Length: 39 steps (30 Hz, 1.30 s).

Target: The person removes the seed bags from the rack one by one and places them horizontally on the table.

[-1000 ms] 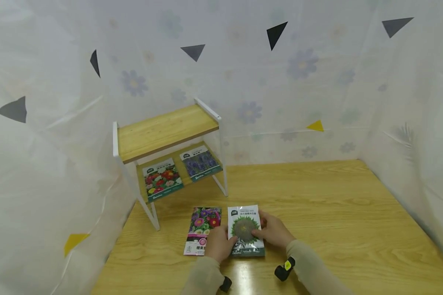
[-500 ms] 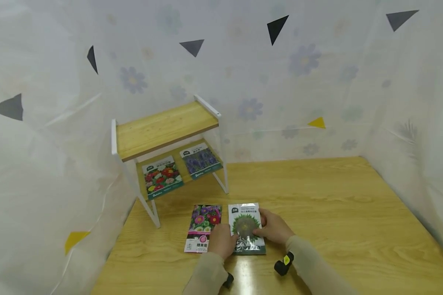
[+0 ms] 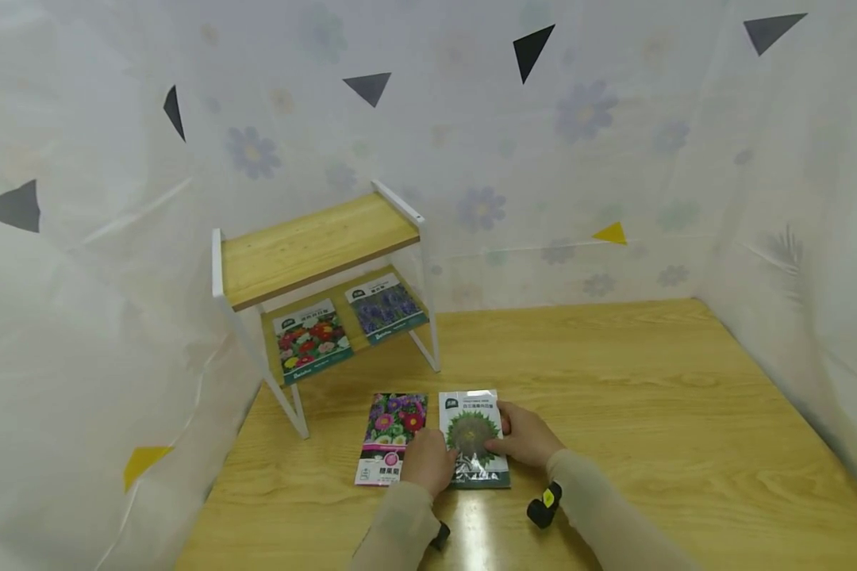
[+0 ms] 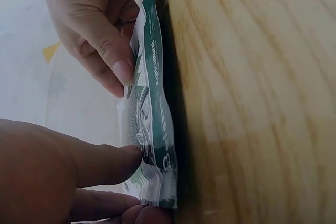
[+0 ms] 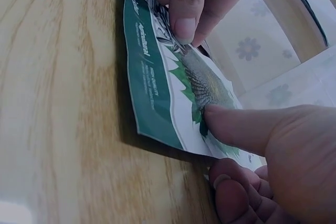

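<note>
A white and green seed packet with a sunflower head lies near the table's front, held from both sides. My left hand pinches its lower left edge, thumb on top; in the left wrist view its fingers are curled under the packet. On the right edge my right hand grips it, the thumb on the printed face and the fingers beneath. Just left of it lies a pink and white flower packet, partly covered by my left hand.
A two-tier wooden rack with a white frame stands at the back left. On its lower shelf lie a red flower packet and a purple flower packet. A white patterned sheet hangs behind the table.
The head view has shifted slightly. Both hands keep their hold on the sunflower packet, which stays beside the pink packet.
</note>
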### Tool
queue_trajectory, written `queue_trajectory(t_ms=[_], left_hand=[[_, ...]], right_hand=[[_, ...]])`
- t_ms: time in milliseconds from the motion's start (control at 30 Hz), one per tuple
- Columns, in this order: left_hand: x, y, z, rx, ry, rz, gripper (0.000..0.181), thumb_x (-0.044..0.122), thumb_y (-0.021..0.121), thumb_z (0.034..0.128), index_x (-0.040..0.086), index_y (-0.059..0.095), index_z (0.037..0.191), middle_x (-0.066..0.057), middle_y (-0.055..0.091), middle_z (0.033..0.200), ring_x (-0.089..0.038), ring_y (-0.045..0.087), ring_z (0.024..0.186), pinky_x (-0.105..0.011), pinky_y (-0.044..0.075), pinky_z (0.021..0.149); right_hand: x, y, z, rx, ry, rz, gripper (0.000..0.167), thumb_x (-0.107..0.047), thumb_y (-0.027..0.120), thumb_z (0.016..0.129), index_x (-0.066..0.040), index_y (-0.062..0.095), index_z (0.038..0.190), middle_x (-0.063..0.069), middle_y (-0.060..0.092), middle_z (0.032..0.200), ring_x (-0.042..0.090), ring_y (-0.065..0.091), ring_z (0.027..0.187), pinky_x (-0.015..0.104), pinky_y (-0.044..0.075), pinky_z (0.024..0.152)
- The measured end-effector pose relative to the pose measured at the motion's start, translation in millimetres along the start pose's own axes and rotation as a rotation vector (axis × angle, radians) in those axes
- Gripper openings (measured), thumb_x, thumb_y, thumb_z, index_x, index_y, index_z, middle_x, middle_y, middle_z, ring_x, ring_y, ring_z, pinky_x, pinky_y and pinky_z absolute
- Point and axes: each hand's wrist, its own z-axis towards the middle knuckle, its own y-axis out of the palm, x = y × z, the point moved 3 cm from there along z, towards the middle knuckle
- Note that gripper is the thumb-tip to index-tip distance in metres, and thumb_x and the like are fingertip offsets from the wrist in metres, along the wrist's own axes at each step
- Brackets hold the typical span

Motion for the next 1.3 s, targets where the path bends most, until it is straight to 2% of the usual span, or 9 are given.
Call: queue_trajectory(t_ms=[67, 133, 300, 533, 767, 967, 1167, 1267, 1300], left_hand=[[0.3, -0.6, 0.1, -0.013, -0.009, -0.001, 0.029, 0.022, 0.075, 0.0834, -0.004, 0.066, 0.076, -0.017, 0.061, 0.082, -0.031, 0.062, 0.075, -0.044, 0.053, 0.066], [0.5, -1.0, 0.0, -0.031, -0.016, -0.001, 0.029, 0.022, 0.075, 0.0843, -0.003, 0.065, 0.074, -0.017, 0.061, 0.083, -0.03, 0.062, 0.075, -0.043, 0.053, 0.066], [1.9, -1.2, 1.5, -0.05, 0.006, 0.004, 0.029, 0.021, 0.074, 0.0848, -0.001, 0.061, 0.07, -0.017, 0.06, 0.083, -0.031, 0.062, 0.076, -0.043, 0.052, 0.066], [3.4, -0.9, 1.6, -0.056, 0.003, 0.02, 0.029, 0.021, 0.074, 0.0845, -0.004, 0.063, 0.073, -0.018, 0.058, 0.087, -0.032, 0.061, 0.079, -0.044, 0.053, 0.07], [3.1, -0.9, 0.0, -0.058, -0.011, -0.005, 0.029, 0.02, 0.074, 0.0853, -0.004, 0.063, 0.074, -0.02, 0.058, 0.09, -0.032, 0.06, 0.081, -0.045, 0.052, 0.073], [-1.9, -1.9, -2.9, -0.02, -0.014, -0.034, 0.032, 0.021, 0.072, 0.0856, -0.01, 0.066, 0.083, -0.024, 0.058, 0.094, -0.034, 0.06, 0.082, -0.046, 0.053, 0.074], [-9.8, -10.0, -3.7, 0.069, 0.05, -0.033, 0.035, 0.022, 0.069, 0.0876, 0.005, 0.055, 0.061, -0.015, 0.06, 0.08, -0.031, 0.06, 0.079, -0.045, 0.051, 0.071], [-12.9, -20.0, -4.6, 0.083, 0.031, -0.119, 0.029, 0.023, 0.067, 0.09, 0.001, 0.063, 0.072, -0.014, 0.063, 0.082, -0.031, 0.061, 0.081, -0.045, 0.052, 0.07], [-13.8, -23.8, -4.9, 0.09, 0.015, -0.15, 0.026, 0.023, 0.066, 0.0905, -0.001, 0.067, 0.08, -0.013, 0.063, 0.084, -0.029, 0.061, 0.082, -0.044, 0.052, 0.071]], right_hand=[[0, 0, 0.5, -0.003, -0.004, -0.011, 0.079, -0.026, 0.083, 0.075, 0.001, 0.046, 0.139, -0.003, 0.059, 0.086, 0.012, 0.053, 0.081, 0.037, 0.046, 0.08], [1, 0, 0.7, -0.01, -0.01, -0.026, 0.079, -0.027, 0.083, 0.076, 0.002, 0.045, 0.14, -0.002, 0.056, 0.082, 0.013, 0.051, 0.075, 0.035, 0.045, 0.073], [5, 0, 0.6, -0.014, -0.006, -0.062, 0.081, -0.03, 0.081, 0.077, 0.003, 0.043, 0.141, 0.0, 0.047, 0.071, 0.013, 0.042, 0.061, 0.031, 0.037, 0.06], [4, -2, -2.1, -0.013, -0.021, -0.093, 0.081, -0.031, 0.081, 0.078, 0.003, 0.043, 0.141, 0.0, 0.048, 0.07, 0.012, 0.042, 0.059, 0.031, 0.037, 0.062], [4, -3, -2.6, -0.024, -0.013, -0.044, 0.082, -0.03, 0.081, 0.078, -0.001, 0.041, 0.143, -0.001, 0.05, 0.071, 0.013, 0.045, 0.06, 0.031, 0.039, 0.062], [9, -4, -1.8, -0.056, -0.008, 0.018, 0.085, -0.034, 0.079, 0.08, -0.004, 0.035, 0.147, -0.001, 0.054, 0.076, 0.014, 0.049, 0.065, 0.032, 0.042, 0.063], [12, -3, -1.5, -0.053, -0.012, 0.057, 0.084, -0.034, 0.076, 0.083, 0.0, 0.033, 0.147, 0.0, 0.056, 0.077, 0.014, 0.051, 0.065, 0.029, 0.043, 0.06], [14, -2, -1.3, -0.044, -0.003, 0.082, 0.083, -0.034, 0.075, 0.084, 0.002, 0.033, 0.146, -0.001, 0.056, 0.078, 0.013, 0.051, 0.067, 0.029, 0.043, 0.061], [15, -2, -1.7, -0.039, 0.002, 0.093, 0.083, -0.034, 0.075, 0.084, 0.003, 0.034, 0.145, -0.001, 0.056, 0.079, 0.013, 0.051, 0.068, 0.029, 0.043, 0.062]])
